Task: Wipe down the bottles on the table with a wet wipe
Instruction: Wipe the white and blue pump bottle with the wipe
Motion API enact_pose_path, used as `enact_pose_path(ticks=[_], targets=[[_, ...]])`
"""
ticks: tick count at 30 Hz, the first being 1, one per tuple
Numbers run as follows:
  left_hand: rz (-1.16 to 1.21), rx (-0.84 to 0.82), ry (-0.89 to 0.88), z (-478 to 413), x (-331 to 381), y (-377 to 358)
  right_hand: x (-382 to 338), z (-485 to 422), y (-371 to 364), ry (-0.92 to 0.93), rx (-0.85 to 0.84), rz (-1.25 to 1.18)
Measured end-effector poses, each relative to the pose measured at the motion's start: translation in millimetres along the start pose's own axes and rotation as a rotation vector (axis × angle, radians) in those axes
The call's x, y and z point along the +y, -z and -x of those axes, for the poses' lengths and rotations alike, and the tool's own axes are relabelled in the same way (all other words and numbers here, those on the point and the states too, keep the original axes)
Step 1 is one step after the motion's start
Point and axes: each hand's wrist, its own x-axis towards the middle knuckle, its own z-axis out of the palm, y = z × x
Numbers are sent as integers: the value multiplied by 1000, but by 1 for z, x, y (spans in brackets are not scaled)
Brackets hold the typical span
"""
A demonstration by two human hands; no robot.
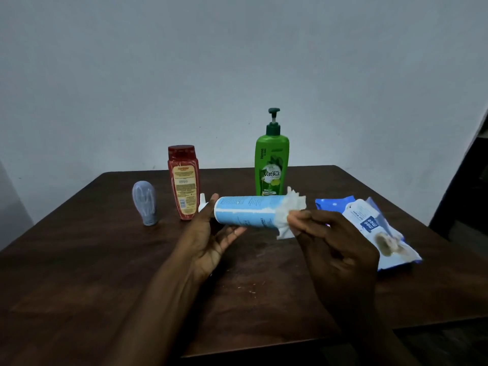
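blue bottle [245,211], cap end: behind left hand [211,241], only a white tip shows
blue bottle, base: wrapped in wet wipe [290,210]
right hand [335,249] fingers: mostly behind the hand's back
red bottle [184,182] label: print too small to read
wipes pack [380,228]: left part behind right hand

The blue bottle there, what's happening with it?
A person is wiping bottles at a wooden table. Their left hand holds a light blue bottle on its side, while the right hand pinches a white wet wipe around its base end. A red bottle, a green pump bottle and a small grey bottle stand behind, untouched. The wipes pack lies to the right.
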Motion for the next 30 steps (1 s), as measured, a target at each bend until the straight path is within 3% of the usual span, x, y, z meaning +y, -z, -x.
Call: enact_pose_path(ticks=[5, 13, 16, 21, 24, 26, 30], targets=[[50, -11, 31, 4, -5, 1, 5, -21, 0, -212, 4, -91], [79, -16, 38, 5, -6, -1, -15, -14, -6, 171, -27, 49], [121, -8, 43, 5, -4, 4, -4, 3, -4, 203, -47, -7], [119, -19, 44, 7, 0, 1, 6, 1, 0, -65, -60, -5], [124, -3, 37, 7, -1, 2, -2, -13, 0, -271, 42, -148], [120, 10, 27, 8, -1, 2, -7, -20, -1, -293, 26, -190], [119, 14, 18, 9, -1, 1, -13, -25, -2, -168, -59, -104]])
